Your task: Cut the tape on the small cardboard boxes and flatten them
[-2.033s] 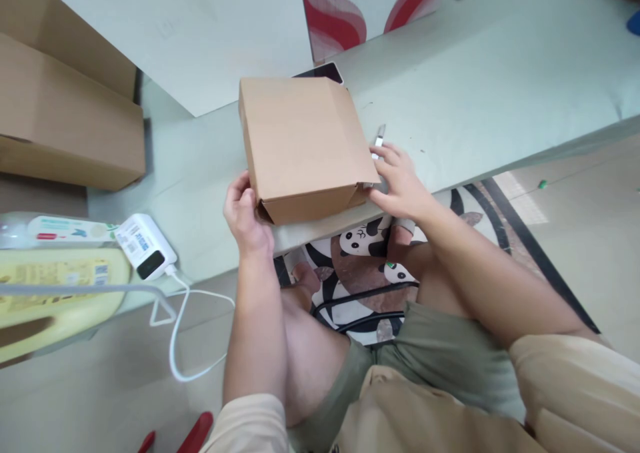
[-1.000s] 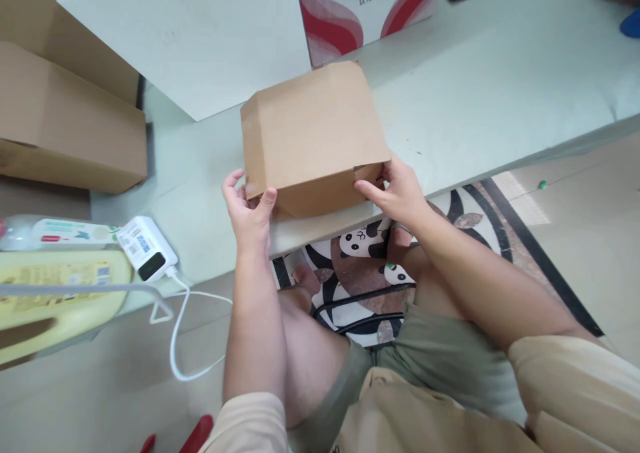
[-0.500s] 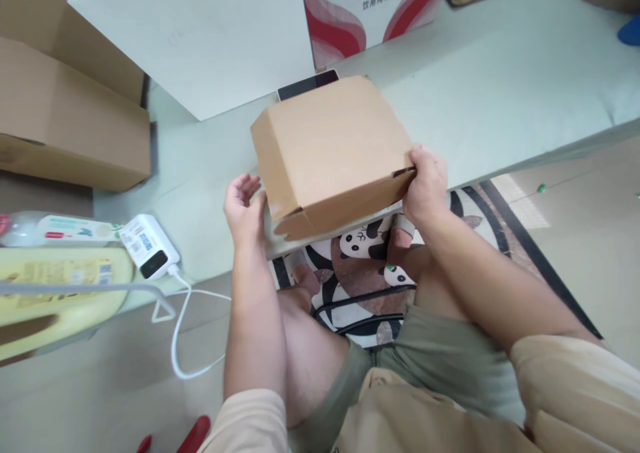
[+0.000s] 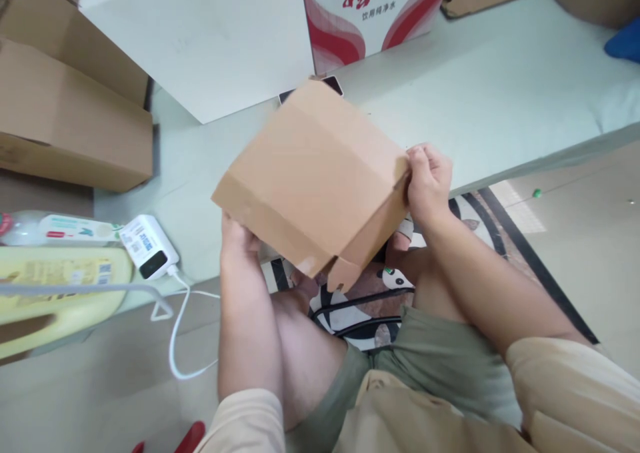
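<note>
Nearest the body, two bare legs come out of one pair of olive shorts (image 4: 450, 353), and two red items (image 4: 191, 436), cut off by the bottom edge, lie low on the left. Between the legs are two black bars (image 4: 373, 300) over a patterned floor patch (image 4: 360, 333), where one panda face (image 4: 397, 278) shows. Just past them, two hands have one brown cardboard box (image 4: 313, 173) between them, turned so a corner points at the body and juts past the table's front edge; one small flap (image 4: 344, 273) sticks out at that corner. The right hand (image 4: 429, 180) is clenched on the box's right corner, thumb and curled fingers pinching the board. The left hand (image 4: 239, 234) touches the left side from below; its fingers are mostly hidden, so I can't tell how tightly it grips. Off to the left on the table (image 4: 500, 86) are one yellow jug (image 4: 65, 306), one clear bottle (image 4: 75, 230) and one white device (image 4: 149, 246) with one white cable (image 4: 175, 346) plugged in. Beyond the box, one dark-screened device (image 4: 333, 85) is partly covered. Farther back stand one big white box (image 4: 200, 40) and one red-and-white carton (image 4: 373, 23), with one blue item (image 4: 625, 43) at far right.
</note>
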Demonstrator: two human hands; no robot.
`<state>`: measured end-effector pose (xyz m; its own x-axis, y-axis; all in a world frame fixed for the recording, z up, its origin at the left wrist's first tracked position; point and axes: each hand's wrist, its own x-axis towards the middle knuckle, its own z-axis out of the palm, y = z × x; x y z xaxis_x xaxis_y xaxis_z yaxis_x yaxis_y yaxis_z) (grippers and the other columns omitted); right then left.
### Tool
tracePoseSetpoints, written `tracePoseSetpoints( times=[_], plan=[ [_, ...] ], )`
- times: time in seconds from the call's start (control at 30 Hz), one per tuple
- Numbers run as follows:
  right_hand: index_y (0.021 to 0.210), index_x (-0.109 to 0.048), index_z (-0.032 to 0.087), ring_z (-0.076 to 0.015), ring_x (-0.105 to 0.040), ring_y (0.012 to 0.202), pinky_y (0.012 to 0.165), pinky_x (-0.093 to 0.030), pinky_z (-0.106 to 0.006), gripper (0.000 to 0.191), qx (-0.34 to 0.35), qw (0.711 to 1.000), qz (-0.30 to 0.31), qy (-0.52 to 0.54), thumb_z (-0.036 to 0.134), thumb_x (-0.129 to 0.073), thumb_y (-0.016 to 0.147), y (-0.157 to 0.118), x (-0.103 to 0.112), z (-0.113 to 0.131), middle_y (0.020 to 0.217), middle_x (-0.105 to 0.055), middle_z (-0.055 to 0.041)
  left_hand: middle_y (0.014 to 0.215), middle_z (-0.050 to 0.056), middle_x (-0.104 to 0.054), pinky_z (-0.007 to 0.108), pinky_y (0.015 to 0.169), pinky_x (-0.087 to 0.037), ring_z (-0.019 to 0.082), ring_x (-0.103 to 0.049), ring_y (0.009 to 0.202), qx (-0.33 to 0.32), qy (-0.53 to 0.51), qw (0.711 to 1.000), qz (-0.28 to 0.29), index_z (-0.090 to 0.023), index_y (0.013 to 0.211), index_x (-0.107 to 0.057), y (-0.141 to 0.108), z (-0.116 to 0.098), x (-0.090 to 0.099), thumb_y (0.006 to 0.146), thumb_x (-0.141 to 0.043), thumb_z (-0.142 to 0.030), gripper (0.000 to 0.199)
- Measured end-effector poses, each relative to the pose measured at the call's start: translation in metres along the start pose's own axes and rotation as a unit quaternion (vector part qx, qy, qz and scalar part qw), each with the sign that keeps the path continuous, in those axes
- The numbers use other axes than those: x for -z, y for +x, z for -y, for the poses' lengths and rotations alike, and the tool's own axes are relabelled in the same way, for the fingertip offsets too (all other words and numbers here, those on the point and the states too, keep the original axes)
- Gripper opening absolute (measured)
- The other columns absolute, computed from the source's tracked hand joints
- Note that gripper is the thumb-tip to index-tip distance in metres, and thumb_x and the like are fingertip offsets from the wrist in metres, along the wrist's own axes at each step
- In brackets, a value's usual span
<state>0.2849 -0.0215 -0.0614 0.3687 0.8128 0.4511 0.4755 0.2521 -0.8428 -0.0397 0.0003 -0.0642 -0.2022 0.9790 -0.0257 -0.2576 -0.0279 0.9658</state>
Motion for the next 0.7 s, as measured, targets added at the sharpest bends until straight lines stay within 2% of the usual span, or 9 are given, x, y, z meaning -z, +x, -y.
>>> tracePoseSetpoints(
  times=[0.07, 0.13, 0.23, 0.33, 0.4, 0.47, 0.57, 0.63, 0.7],
  plan=[
    [0.085, -0.056, 0.023, -0.017, -0.058, 0.077, 0.074, -0.048, -0.033, 0.032, -0.006, 1.0, 0.003, -0.029, 0.05, -0.047, 0.098, 0.001, 0.004, 0.004, 0.08, -0.058, -0.0024, 0.075, 0.001, -0.073, 0.031, 0.063, -0.06, 0.018, -0.069, 0.069, 0.022, -0.056, 0.998, -0.009, -0.019, 0.076, -0.067, -0.005, -0.011, -0.007, 0.067, -0.084, -0.048, 0.035],
    [0.1, -0.059, 0.022, -0.0202, -0.063, 0.096, 0.086, -0.05, -0.037, 0.03, -0.023, 0.999, -0.008, -0.034, 0.051, -0.056, 0.092, 0.002, 0.006, 0.007, 0.101, -0.065, -0.0068, 0.077, 0.002, -0.075, 0.03, 0.067, -0.062, 0.019, -0.072, 0.074, 0.042, -0.086, 0.995, -0.018, -0.022, 0.073, -0.069, -0.006, -0.019, -0.012, 0.074, -0.077, -0.05, 0.03],
    [0.107, -0.058, 0.024, -0.0245, -0.066, 0.102, 0.083, -0.054, -0.04, 0.047, -0.132, 0.989, 0.021, 0.057, 0.064, -0.06, 0.083, 0.004, 0.003, 0.008, 0.108, -0.067, -0.0089, 0.081, 0.004, -0.077, 0.029, 0.073, -0.063, 0.021, -0.075, 0.084, 0.049, -0.087, 0.994, -0.038, -0.024, 0.072, -0.07, -0.003, -0.023, -0.014, 0.083, -0.067, -0.051, 0.03],
    [0.1, -0.06, 0.024, -0.0294, -0.07, 0.098, 0.075, -0.058, -0.042, 0.063, -0.27, 0.927, 0.135, 0.222, 0.079, -0.063, 0.07, 0.003, -0.003, 0.012, 0.095, -0.071, -0.0083, 0.084, 0.005, -0.077, 0.03, 0.079, -0.063, 0.022, -0.075, 0.092, 0.05, -0.096, 0.993, -0.04, -0.023, 0.076, -0.071, 0.002, -0.018, -0.012, 0.083, -0.069, -0.051, 0.03],
    [0.099, -0.062, 0.024, -0.031, -0.071, 0.1, 0.08, -0.06, -0.044, 0.067, -0.31, 0.889, 0.169, 0.292, 0.076, -0.074, 0.06, 0.001, -0.004, 0.018, 0.096, -0.073, -0.0079, 0.085, 0.006, -0.077, 0.03, 0.081, -0.062, 0.023, -0.075, 0.093, 0.064, -0.096, 0.993, -0.032, -0.022, 0.079, -0.071, 0.002, -0.014, -0.013, 0.082, -0.071, -0.051, 0.029],
    [0.102, -0.063, 0.024, -0.0307, -0.072, 0.101, 0.084, -0.06, -0.045, 0.064, -0.33, 0.875, 0.154, 0.318, 0.065, -0.083, 0.056, -0.001, 0.0, 0.025, 0.099, -0.075, -0.0073, 0.087, 0.006, -0.077, 0.031, 0.085, -0.062, 0.024, -0.074, 0.098, 0.067, -0.106, 0.992, -0.014, -0.021, 0.083, -0.072, 0.0, -0.014, -0.015, 0.082, -0.072, -0.049, 0.028],
    [0.1, -0.065, 0.022, -0.0302, -0.072, 0.1, 0.085, -0.061, -0.046, 0.05, -0.375, 0.857, 0.119, 0.331, 0.051, -0.081, 0.062, -0.001, 0.014, 0.03, 0.101, -0.075, -0.0087, 0.094, 0.007, -0.078, 0.035, 0.091, -0.06, 0.026, -0.073, 0.105, 0.044, -0.146, 0.988, 0.015, -0.022, 0.091, -0.073, -0.007, -0.02, -0.019, 0.085, -0.065, -0.047, 0.027],
    [0.098, -0.066, 0.022, -0.0275, -0.071, 0.096, 0.079, -0.061, -0.043, 0.039, -0.392, 0.851, 0.087, 0.338, 0.047, -0.074, 0.069, 0.002, 0.025, 0.028, 0.101, -0.075, -0.0083, 0.097, 0.006, -0.078, 0.035, 0.087, -0.061, 0.023, -0.075, 0.098, 0.053, -0.174, 0.983, 0.008, -0.024, 0.095, -0.073, -0.011, -0.026, -0.021, 0.089, -0.055, -0.049, 0.031],
    [0.091, -0.063, 0.024, -0.0203, -0.069, 0.079, 0.065, -0.058, -0.036, 0.025, -0.387, 0.856, 0.032, 0.343, 0.044, -0.067, 0.076, 0.007, 0.037, 0.026, 0.089, -0.073, -0.0042, 0.094, 0.004, -0.078, 0.032, 0.079, -0.061, 0.018, -0.075, 0.082, 0.086, -0.21, 0.974, -0.014, -0.026, 0.094, -0.073, -0.012, -0.03, -0.023, 0.092, -0.046, -0.049, 0.035]
  ],
)
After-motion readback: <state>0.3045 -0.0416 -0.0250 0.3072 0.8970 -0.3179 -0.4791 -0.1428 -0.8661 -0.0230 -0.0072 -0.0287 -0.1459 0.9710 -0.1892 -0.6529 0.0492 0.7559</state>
